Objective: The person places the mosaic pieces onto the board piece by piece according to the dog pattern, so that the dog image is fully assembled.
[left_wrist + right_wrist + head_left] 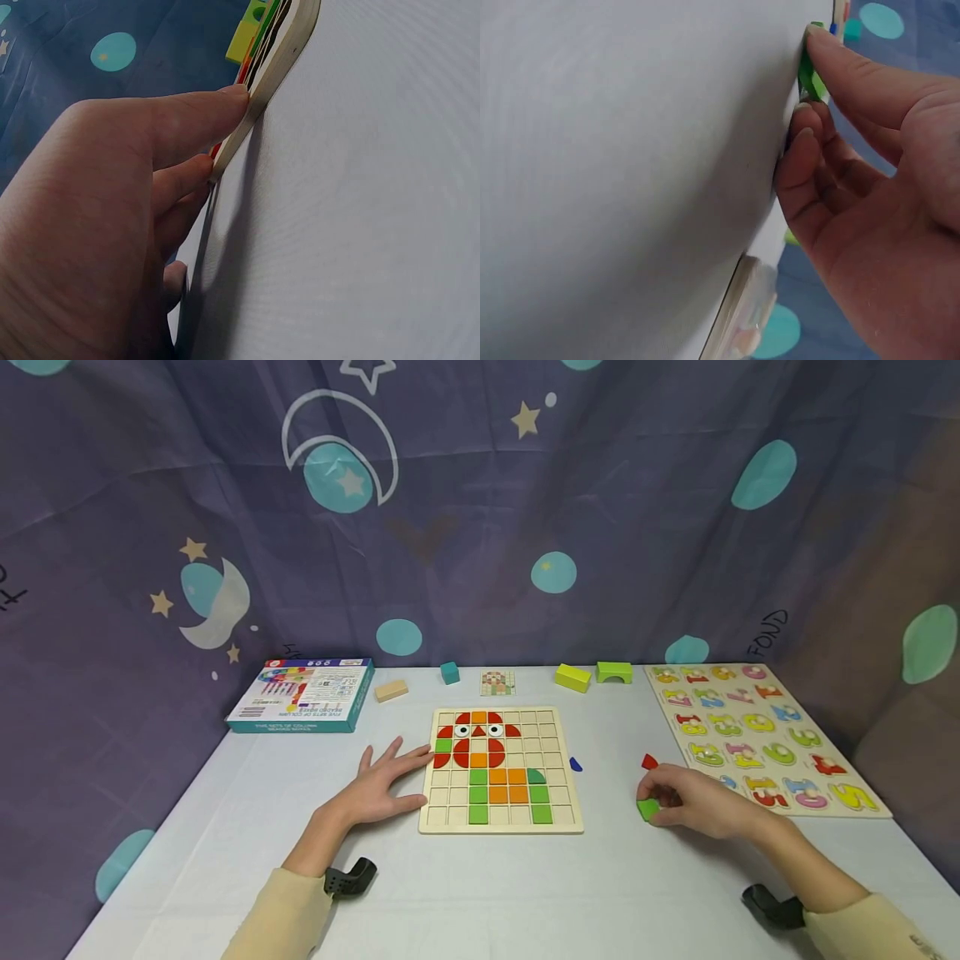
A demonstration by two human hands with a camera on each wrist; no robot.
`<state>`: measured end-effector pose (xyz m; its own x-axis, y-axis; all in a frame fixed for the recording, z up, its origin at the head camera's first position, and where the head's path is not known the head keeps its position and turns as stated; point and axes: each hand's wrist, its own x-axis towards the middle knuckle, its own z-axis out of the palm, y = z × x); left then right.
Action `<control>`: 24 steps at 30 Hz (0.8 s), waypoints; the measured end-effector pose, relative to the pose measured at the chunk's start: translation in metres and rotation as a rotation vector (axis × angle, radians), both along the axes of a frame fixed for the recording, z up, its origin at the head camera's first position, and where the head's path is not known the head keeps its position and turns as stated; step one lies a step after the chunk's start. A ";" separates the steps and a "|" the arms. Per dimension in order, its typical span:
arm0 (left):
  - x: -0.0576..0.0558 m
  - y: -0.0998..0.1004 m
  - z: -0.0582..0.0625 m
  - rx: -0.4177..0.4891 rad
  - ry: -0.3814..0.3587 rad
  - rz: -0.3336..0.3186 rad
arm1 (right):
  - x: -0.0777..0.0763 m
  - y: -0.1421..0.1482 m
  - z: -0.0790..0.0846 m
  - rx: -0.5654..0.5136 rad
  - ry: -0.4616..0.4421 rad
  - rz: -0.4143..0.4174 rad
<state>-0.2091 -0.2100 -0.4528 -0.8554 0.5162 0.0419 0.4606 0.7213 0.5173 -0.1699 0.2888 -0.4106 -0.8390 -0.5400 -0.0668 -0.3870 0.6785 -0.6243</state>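
Observation:
A wooden grid board (pixel 442 817) lies on the table, with red, orange and green tiles set in its squares, some shaped like circle segments, and two eye pieces. My left hand (pixel 382 785) is spread beside it, thumb and fingertips touching its left edge; the left wrist view shows the thumb (pixel 199 120) against that edge. To the right of the board, my right hand (pixel 701 800) pinches a green tile (pixel 647 810) low over the table. The same green tile (pixel 807 73) appears in the right wrist view, partly hidden by the fingers. Just beyond this hand lies a red piece (pixel 649 762).
A blue piece (pixel 575 764) lies right of the board. Behind stand a box (pixel 300 697), a tan block (pixel 391 691), a teal cube (pixel 449 672), a patterned card (pixel 498 682), a yellow-green block (pixel 572 677) and a green arch (pixel 614 672). A number puzzle board (pixel 862 806) occupies the right.

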 end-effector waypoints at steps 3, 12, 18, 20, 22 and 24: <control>0.000 0.000 0.000 0.003 0.001 -0.002 | 0.000 -0.004 0.001 0.012 0.000 -0.021; 0.000 0.001 0.000 0.000 0.000 -0.001 | -0.011 -0.021 0.007 -0.023 0.004 -0.033; 0.000 -0.001 0.001 -0.001 0.010 0.001 | -0.025 -0.046 0.008 -0.094 -0.005 -0.043; 0.000 -0.002 0.001 -0.002 0.015 0.001 | -0.029 -0.058 0.006 -0.117 -0.003 -0.037; 0.000 -0.002 0.000 -0.005 0.015 0.000 | -0.034 -0.069 0.003 -0.133 0.006 -0.025; 0.000 -0.002 -0.001 -0.006 0.008 0.003 | -0.038 -0.080 0.002 -0.145 0.017 -0.013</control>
